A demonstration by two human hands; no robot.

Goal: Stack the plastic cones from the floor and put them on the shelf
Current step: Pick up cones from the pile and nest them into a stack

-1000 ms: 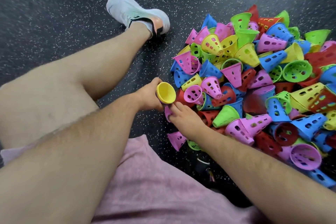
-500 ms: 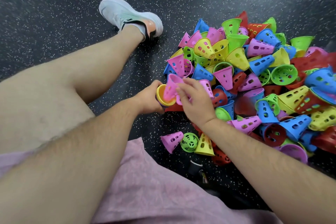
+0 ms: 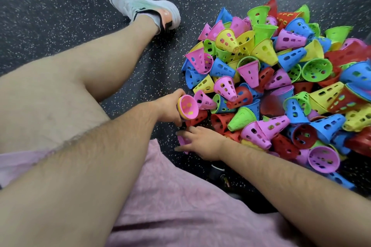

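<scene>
Your left hand (image 3: 168, 109) is curled round a short stack of perforated plastic cones (image 3: 187, 107) and holds it on its side, with the mouth turned toward the big heap. One second ago the open mouth of this stack was yellow. Half a second ago your right hand was pushing a pink cone into it. Now the mouth is pink, and only a thin yellow rim shows behind it, so one more cone is seated and the stack has grown by one. Your right hand (image 3: 202, 142) has left the stack and gone down, just below the left hand, to a loose pink plastic cone (image 3: 183, 140) which lies on the dark speckled floor (image 3: 60, 6). The fingers are spread and nearly straight over this cone. They are blurred, so I cannot tell if they already touch it, and they hold nothing yet. The heap of pink, yellow, green, blue and red plastic cones (image 3: 281, 78) lies to the right of both hands and reaches well beyond them, and it is very large. I judge that the task is only at its beginning: many cones wait to be nested, and the shelf is not in view. Take the loose pink cone by its wide rim, so that its narrow end can go straight into the stack.
</scene>
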